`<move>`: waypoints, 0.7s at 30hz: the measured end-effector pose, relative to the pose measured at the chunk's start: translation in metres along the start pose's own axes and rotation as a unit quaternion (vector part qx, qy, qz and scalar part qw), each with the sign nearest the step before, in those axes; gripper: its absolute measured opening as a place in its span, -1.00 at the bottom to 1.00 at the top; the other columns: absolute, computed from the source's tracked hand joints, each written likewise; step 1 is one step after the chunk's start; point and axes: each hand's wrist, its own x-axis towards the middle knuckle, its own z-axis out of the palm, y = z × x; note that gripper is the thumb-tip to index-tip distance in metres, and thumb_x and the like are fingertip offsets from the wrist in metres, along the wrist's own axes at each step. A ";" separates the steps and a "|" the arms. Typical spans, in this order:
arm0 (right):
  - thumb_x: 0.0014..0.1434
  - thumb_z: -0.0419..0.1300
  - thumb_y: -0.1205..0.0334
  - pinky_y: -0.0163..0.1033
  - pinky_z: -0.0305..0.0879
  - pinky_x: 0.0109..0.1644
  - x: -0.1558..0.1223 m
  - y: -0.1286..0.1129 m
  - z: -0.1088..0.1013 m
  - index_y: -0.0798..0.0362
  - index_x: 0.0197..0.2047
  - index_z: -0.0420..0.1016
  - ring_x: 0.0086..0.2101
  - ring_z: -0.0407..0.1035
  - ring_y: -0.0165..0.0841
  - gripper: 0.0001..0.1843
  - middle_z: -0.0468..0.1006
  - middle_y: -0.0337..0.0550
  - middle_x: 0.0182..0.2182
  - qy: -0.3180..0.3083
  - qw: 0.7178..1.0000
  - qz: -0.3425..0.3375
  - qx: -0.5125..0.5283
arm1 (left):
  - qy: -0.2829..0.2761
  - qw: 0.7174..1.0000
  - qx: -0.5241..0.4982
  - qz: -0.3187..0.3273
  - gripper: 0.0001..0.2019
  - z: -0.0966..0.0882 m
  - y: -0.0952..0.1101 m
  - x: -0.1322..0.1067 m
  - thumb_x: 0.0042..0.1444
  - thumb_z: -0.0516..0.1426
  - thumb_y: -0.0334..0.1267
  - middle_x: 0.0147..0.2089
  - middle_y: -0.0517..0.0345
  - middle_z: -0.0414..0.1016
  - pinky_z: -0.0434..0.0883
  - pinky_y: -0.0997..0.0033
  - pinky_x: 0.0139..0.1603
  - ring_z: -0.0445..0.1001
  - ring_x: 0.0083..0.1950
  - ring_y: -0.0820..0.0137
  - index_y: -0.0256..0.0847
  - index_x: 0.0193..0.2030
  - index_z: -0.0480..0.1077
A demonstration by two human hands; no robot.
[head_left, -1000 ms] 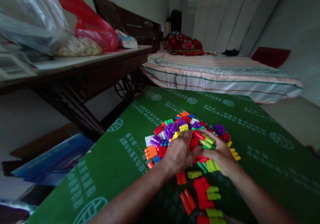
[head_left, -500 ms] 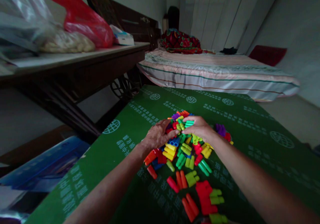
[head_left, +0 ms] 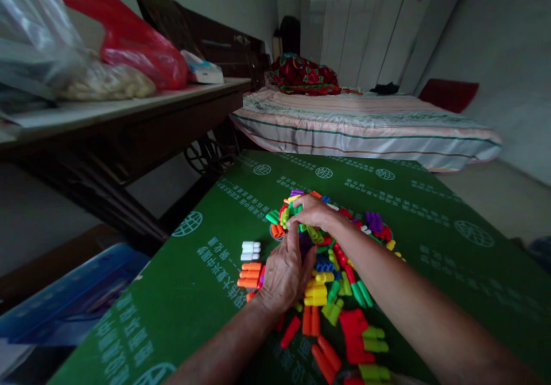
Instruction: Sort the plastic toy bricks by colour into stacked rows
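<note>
Many bullet-shaped plastic building blocks in bright colours lie heaped on a green table (head_left: 193,276). My left hand (head_left: 282,273) rests palm down over the heap's left side, index finger stretched forward and thumb apart. It seems to hold nothing. My right hand (head_left: 313,211) is curled over the far part of the heap, with a green block (head_left: 295,209) between its fingertips and thumb. The tip of my left index finger is close to my right thumb. White blocks (head_left: 250,250) and orange blocks (head_left: 249,275) lie left of my left hand. Yellow blocks (head_left: 316,294) lie to its right.
Red blocks (head_left: 353,327) and orange blocks (head_left: 326,357) lie at the near edge. A purple block (head_left: 373,221) sits right of my right forearm. On the left stands a desk (head_left: 206,90) with a red plastic bag (head_left: 142,52). A bed (head_left: 365,127) is behind the table.
My left hand has moved nearer and turned, its index finger now pointing forward. White and orange blocks now show to its left. My right hand has shifted left over the heap.
</note>
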 end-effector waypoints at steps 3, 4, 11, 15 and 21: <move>-0.14 0.40 0.11 -0.34 0.31 -0.50 -0.007 -0.007 -0.002 0.02 0.05 0.49 -0.45 0.44 -0.35 -0.37 0.59 -0.17 -0.27 -0.052 0.998 0.027 0.007 | 0.005 0.998 0.004 0.057 -0.50 0.004 0.010 -0.002 0.26 -0.06 -0.14 -0.11 -0.07 0.50 0.53 0.31 -0.14 0.53 -0.11 0.29 -0.32 0.26 -0.05; -0.10 0.37 0.11 -0.35 0.30 -0.52 -0.010 -0.010 -0.003 0.03 0.05 0.49 -0.45 0.44 -0.36 -0.41 0.60 -0.16 -0.26 -0.066 0.997 0.028 -0.001 | 0.003 0.997 0.006 0.080 -0.55 0.006 0.014 -0.003 0.26 -0.06 -0.17 -0.11 -0.06 0.50 0.53 0.32 -0.14 0.53 -0.11 0.31 -0.31 0.22 0.01; 0.09 0.24 0.03 -0.39 0.29 -0.44 -0.005 -0.012 -0.018 0.00 -0.11 0.59 -0.39 0.47 -0.37 -0.66 0.62 -0.22 -0.37 -0.051 0.992 -0.056 -0.105 | -0.044 0.971 0.033 0.233 -0.71 0.011 0.040 0.003 0.25 -0.07 -0.17 -0.08 0.05 0.53 0.52 0.18 -0.03 0.50 -0.07 0.27 -0.22 0.02 0.30; 0.15 0.17 -0.02 -0.33 0.31 -0.24 0.015 0.006 -0.036 0.01 -0.17 0.61 -0.18 0.49 -0.28 -0.66 0.63 -0.11 -0.23 0.042 0.978 -0.008 -0.203 | -0.063 0.962 0.051 0.259 -0.60 -0.002 0.024 0.021 0.26 -0.06 -0.09 0.16 0.06 0.44 0.37 0.14 0.25 0.35 0.22 0.27 -0.18 0.16 0.26; 0.13 0.18 -0.08 -0.25 0.34 -0.17 0.005 0.027 -0.024 -0.04 -0.15 0.58 -0.12 0.49 -0.21 -0.65 0.62 -0.08 -0.14 0.030 0.972 0.015 -0.231 | -0.069 0.977 0.122 0.159 -0.60 -0.019 -0.029 0.045 0.19 0.03 0.02 0.17 -0.08 0.42 0.21 -0.40 0.25 0.25 0.30 -0.04 -0.17 0.03 0.40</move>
